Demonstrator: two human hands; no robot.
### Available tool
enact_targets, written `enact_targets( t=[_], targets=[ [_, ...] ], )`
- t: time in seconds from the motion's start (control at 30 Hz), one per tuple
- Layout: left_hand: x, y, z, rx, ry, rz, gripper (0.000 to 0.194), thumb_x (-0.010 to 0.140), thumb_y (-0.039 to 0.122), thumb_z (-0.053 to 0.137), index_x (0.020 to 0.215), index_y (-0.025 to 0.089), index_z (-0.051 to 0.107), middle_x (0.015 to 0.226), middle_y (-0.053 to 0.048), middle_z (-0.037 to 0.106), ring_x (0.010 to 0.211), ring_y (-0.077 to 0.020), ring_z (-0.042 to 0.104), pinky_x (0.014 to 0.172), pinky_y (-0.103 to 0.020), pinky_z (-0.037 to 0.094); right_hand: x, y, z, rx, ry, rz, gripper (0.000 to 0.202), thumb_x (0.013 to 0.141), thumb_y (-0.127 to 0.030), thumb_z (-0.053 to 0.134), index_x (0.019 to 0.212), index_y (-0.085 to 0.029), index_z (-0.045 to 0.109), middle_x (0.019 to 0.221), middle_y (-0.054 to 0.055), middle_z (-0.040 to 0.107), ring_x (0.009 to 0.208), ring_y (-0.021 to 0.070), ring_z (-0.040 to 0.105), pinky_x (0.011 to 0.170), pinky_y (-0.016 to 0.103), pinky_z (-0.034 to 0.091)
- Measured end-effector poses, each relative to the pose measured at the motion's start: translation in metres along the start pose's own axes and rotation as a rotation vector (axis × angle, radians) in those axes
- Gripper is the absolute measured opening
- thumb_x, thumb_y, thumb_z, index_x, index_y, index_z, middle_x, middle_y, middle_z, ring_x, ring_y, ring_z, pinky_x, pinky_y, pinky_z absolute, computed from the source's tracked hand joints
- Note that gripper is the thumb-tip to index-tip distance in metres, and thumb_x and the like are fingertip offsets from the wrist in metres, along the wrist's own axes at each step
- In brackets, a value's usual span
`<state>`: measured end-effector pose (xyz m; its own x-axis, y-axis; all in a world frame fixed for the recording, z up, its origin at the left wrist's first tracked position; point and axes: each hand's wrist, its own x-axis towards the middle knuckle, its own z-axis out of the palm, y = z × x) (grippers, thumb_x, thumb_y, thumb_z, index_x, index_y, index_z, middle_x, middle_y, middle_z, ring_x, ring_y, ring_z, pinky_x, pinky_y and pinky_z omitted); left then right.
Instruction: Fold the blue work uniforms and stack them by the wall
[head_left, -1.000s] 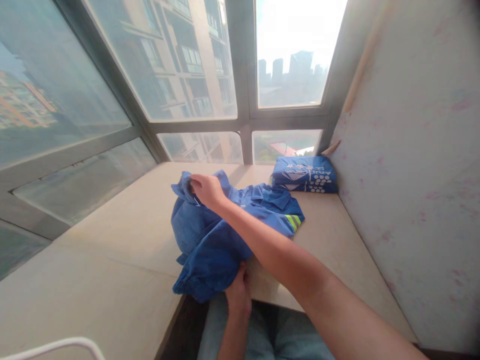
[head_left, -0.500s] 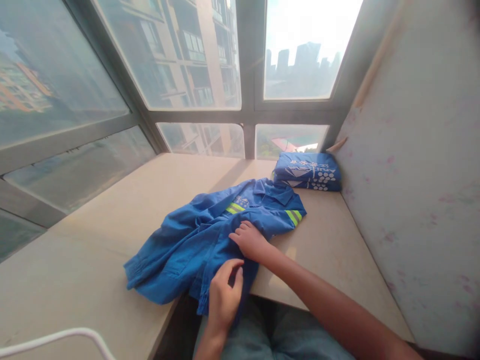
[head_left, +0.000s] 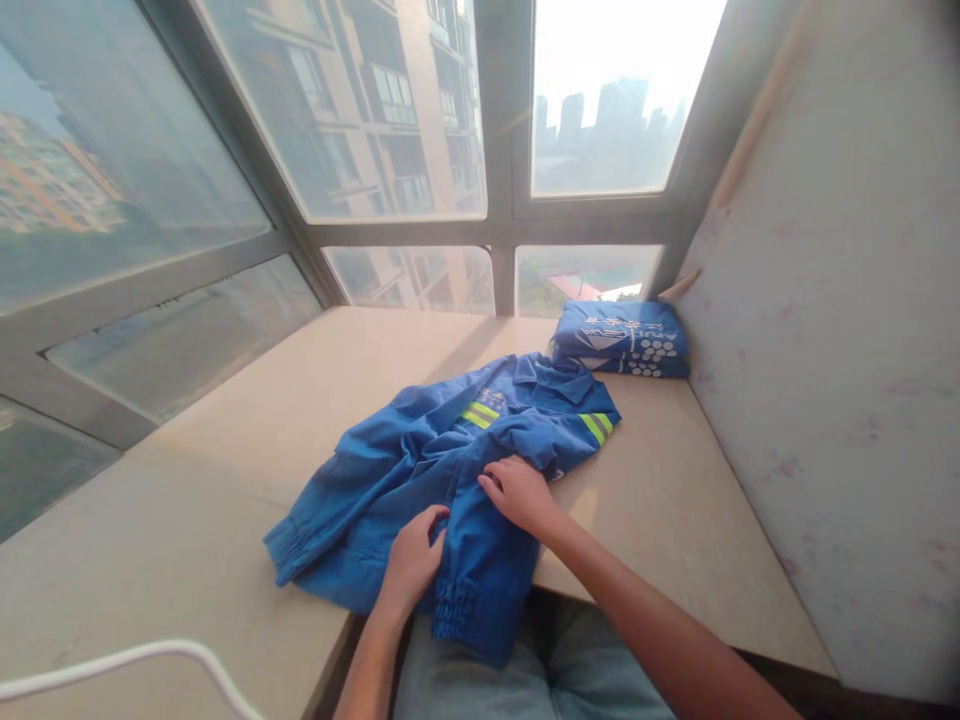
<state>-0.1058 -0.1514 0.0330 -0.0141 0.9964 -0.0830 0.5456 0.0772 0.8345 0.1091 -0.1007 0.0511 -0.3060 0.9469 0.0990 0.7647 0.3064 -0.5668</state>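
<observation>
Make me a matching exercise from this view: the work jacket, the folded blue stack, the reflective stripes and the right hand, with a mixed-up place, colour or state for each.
Column one
1. work jacket
2. folded blue stack
3. reflective stripes
4. right hand

Column two
A. yellow-green and grey
B. on a blue sleeve
C. spread out, one cuff hanging past the ledge
D. in the far corner, beside the floral wall

Pairs: 1-C, 2-D, 3-A, 4-B

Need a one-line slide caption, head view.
Left hand and right hand at a blue jacket on a pale ledge, one sleeve overhanging, folded blue bundle behind.
</observation>
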Motion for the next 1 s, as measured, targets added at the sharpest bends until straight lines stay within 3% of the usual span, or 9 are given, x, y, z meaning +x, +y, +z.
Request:
enact_targets(
  t=[0.13, 0.23, 0.33, 0.5, 0.6, 0.73, 0.87, 1.0],
  targets=[
    [0.0, 0.019, 0.016, -0.213, 0.075, 0.025, 0.027, 0.075, 0.036, 0.068, 0.097, 0.02, 0.074, 0.101, -0.009, 0.074, 0.096, -0.0268, 0.068, 0.091, -0.037, 0.051, -0.009, -0.031, 0.008, 0.09, -0.002, 0.036, 0.044, 0.094, -0.047, 0.053, 0.129, -0.023, 0.06, 0.107, 0.009, 0.07, 0.1, 0.0254, 0.065, 0.085, 0.034, 0.049],
    [0.002, 0.028, 0.02, -0.344, 0.111, -0.016, 0.032, 0.07, 0.034, 0.072, 0.098, 0.019, 0.075, 0.102, -0.009, 0.074, 0.102, -0.027, 0.067, 0.097, -0.038, 0.05, -0.017, -0.037, 0.024, 0.252, 0.008, -0.002, 0.042, 0.088, -0.028, 0.056, 0.129, -0.02, 0.061, 0.118, 0.01, 0.069, 0.108, 0.025, 0.063, 0.092, 0.034, 0.049],
    [0.009, 0.026, 0.019, -0.458, 0.096, -0.045, 0.042, 0.068, 0.038, 0.076, 0.104, 0.017, 0.074, 0.104, -0.01, 0.074, 0.104, -0.0267, 0.067, 0.096, -0.038, 0.051, -0.017, -0.028, 0.022, 0.478, 0.06, 0.009, 0.043, 0.079, -0.013, 0.052, 0.118, -0.02, 0.068, 0.113, 0.006, 0.072, 0.098, 0.0198, 0.066, 0.088, 0.03, 0.05],
    [0.03, 0.0, 0.016, -0.616, 0.288, -0.166, 0.048, 0.057, 0.041, 0.081, 0.096, 0.014, 0.073, 0.095, -0.01, 0.075, 0.09, -0.0245, 0.069, 0.087, -0.039, 0.054, -0.035, 0.028, -0.024, 0.604, 0.264, 0.111, 0.037, 0.078, -0.016, 0.046, 0.102, -0.023, 0.073, 0.104, 0.002, 0.073, 0.09, 0.0186, 0.066, 0.081, 0.029, 0.051],
    [0.044, -0.01, 0.022, -0.656, 0.34, -0.21, 0.048, 0.054, 0.039, 0.081, 0.094, 0.013, 0.073, 0.09, -0.009, 0.075, 0.084, -0.0235, 0.069, 0.085, -0.039, 0.054, -0.062, 0.082, -0.048, 0.403, 0.315, 0.254, 0.034, 0.078, -0.018, 0.045, 0.095, -0.023, 0.074, 0.097, 0.004, 0.072, 0.088, 0.0203, 0.065, 0.079, 0.03, 0.05],
    [0.058, -0.003, 0.038, -0.575, 0.38, -0.129, 0.04, 0.062, 0.039, 0.075, 0.094, 0.014, 0.074, 0.094, -0.01, 0.075, 0.089, -0.0254, 0.069, 0.089, -0.041, 0.053, -0.084, 0.138, -0.053, 0.061, 0.3, 0.448, 0.029, 0.077, -0.017, 0.05, 0.093, -0.024, 0.073, 0.102, 0.008, 0.07, 0.097, 0.0236, 0.064, 0.089, 0.034, 0.048],
    [0.064, 0.008, 0.049, -0.465, 0.397, -0.059, 0.033, 0.068, 0.038, 0.068, 0.092, 0.016, 0.074, 0.092, -0.009, 0.075, 0.092, -0.0271, 0.069, 0.092, -0.042, 0.052, -0.052, 0.143, -0.043, 0.132, 0.436, 0.532, 0.046, 0.085, -0.031, 0.05, 0.127, -0.018, 0.061, 0.126, 0.015, 0.062, 0.114, 0.0254, 0.06, 0.097, 0.036, 0.048],
    [0.057, 0.0, 0.045, -0.404, 0.392, -0.053, 0.034, 0.071, 0.041, 0.064, 0.094, 0.017, 0.072, 0.095, -0.009, 0.075, 0.094, -0.0285, 0.069, 0.092, -0.042, 0.052, 0.016, 0.105, -0.032, 0.303, 0.375, 0.491, 0.05, 0.091, -0.032, 0.041, 0.138, -0.019, 0.053, 0.132, 0.011, 0.062, 0.125, 0.0234, 0.056, 0.104, 0.036, 0.044]
  ],
)
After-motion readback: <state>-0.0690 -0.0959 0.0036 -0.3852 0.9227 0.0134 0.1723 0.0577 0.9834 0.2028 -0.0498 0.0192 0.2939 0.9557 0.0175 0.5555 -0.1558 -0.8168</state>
